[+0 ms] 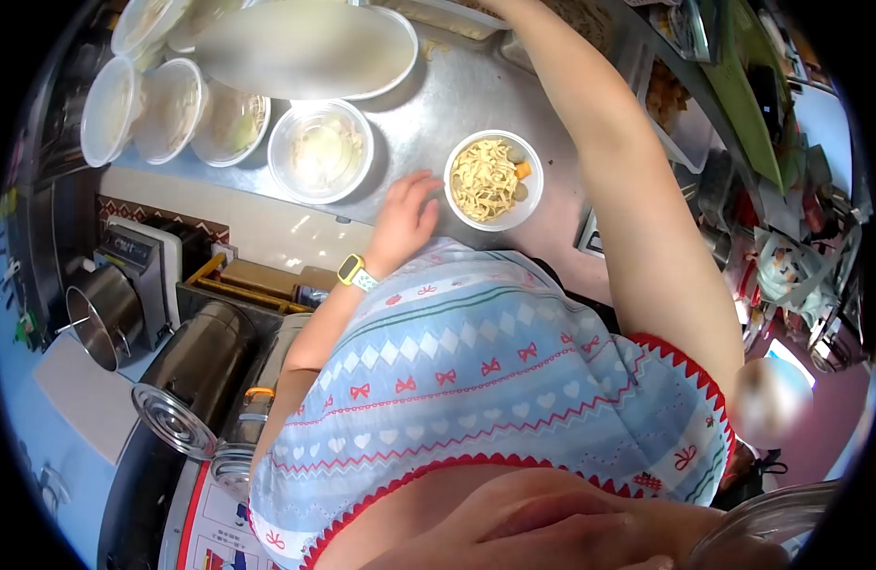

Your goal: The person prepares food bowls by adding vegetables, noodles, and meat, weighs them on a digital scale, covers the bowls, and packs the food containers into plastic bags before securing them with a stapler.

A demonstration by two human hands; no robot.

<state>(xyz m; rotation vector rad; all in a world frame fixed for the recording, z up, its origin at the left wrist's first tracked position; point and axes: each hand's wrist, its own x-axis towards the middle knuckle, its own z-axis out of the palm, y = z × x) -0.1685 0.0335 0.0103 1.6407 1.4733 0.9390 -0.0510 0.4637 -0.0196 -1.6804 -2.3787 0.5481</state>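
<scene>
My left hand [406, 217], with a yellow watch on the wrist, rests at the edge of the metal counter [414, 123]. Its fingers are apart and hold nothing, and their tips are close to the left rim of a round white bowl [495, 180]. Pale yellow strips fill most of this bowl, with orange and brown pieces at its right side. To the left of the hand stands another round plastic bowl [320, 152] with pale contents. My right arm reaches up past the top edge of the view, so the right hand is out of sight.
Several filled plastic bowls [172, 111] crowd the upper left beside a large blurred oval shape [305, 49]. Rectangular food containers [447, 17] line the top edge. A metal pot [105, 313] and a large steel cylinder [205, 366] stand at lower left.
</scene>
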